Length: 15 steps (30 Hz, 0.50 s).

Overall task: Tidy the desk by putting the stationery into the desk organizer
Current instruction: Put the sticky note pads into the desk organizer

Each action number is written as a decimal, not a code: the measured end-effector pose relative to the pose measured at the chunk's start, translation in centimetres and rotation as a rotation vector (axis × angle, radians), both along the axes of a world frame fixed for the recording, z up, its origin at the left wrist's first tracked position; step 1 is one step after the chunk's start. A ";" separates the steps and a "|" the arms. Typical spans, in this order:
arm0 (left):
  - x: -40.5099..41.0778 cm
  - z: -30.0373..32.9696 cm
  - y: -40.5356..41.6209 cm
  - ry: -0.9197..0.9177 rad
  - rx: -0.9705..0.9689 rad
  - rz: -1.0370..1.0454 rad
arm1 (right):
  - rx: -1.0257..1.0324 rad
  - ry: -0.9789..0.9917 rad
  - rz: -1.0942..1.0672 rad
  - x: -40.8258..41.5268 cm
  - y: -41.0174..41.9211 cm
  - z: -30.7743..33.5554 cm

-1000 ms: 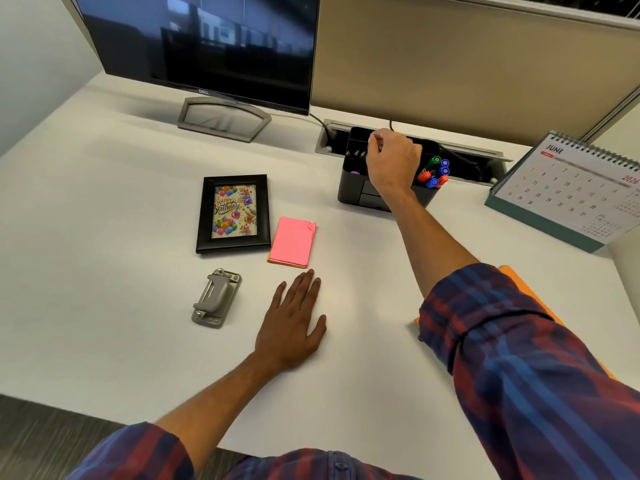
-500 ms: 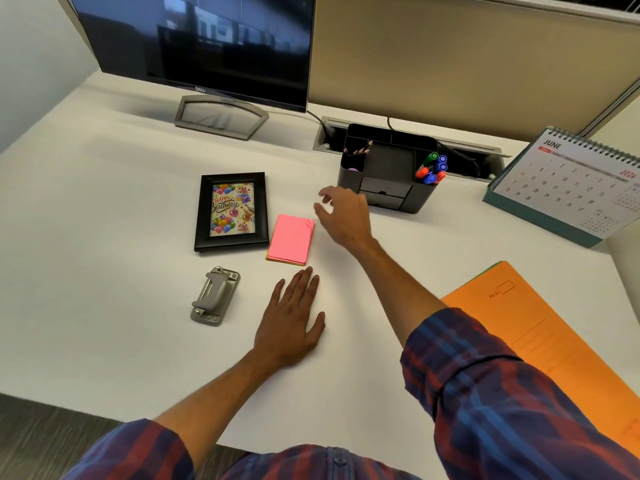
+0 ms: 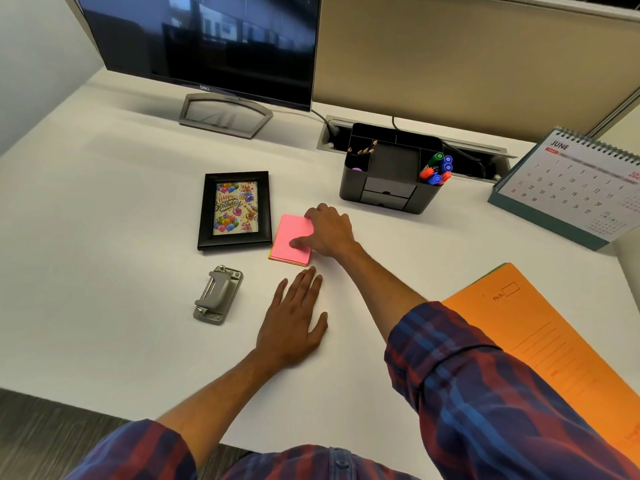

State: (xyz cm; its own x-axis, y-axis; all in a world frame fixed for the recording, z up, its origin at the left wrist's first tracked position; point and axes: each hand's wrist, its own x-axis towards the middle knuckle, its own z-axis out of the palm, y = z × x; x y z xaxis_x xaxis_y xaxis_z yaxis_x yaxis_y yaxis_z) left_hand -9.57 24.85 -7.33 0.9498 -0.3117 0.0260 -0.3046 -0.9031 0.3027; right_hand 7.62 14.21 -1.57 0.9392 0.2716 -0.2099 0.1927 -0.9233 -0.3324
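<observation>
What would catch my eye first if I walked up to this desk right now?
Probably the right hand on the pink sticky notes at mid-desk, beside a black birthday picture frame. Behind them stands the dark desk organizer with bright markers, and an orange folder fills the near right corner.

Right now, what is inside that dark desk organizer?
In the desk organizer, coloured markers stand at the right, pencils at the left, with something purple in front of them. The middle tray looks bare. The shut drawers' contents are hidden.
</observation>
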 end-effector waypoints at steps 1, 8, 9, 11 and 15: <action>0.0 0.0 0.0 0.000 -0.001 0.001 | 0.026 0.004 -0.019 0.0 0.1 0.1; 0.0 0.1 0.0 0.000 -0.010 -0.002 | 0.208 -0.030 -0.095 0.1 -0.3 0.3; -0.1 0.1 0.0 0.000 -0.011 -0.002 | 0.256 -0.012 -0.109 0.2 -0.4 0.4; 0.0 0.1 0.0 0.000 -0.013 -0.003 | 0.373 0.018 -0.138 0.5 -0.9 1.1; 0.0 0.2 0.0 -0.003 -0.026 -0.005 | 0.570 -0.003 -0.176 1.4 -2.2 3.8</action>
State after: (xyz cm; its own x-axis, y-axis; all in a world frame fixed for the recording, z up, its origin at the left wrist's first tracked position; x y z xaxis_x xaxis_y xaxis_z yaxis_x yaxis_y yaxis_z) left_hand -9.61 24.86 -7.16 0.9481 -0.3158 0.0374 -0.3103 -0.8932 0.3253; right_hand 8.98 12.02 2.25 0.9808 0.1806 -0.0739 0.0545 -0.6173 -0.7848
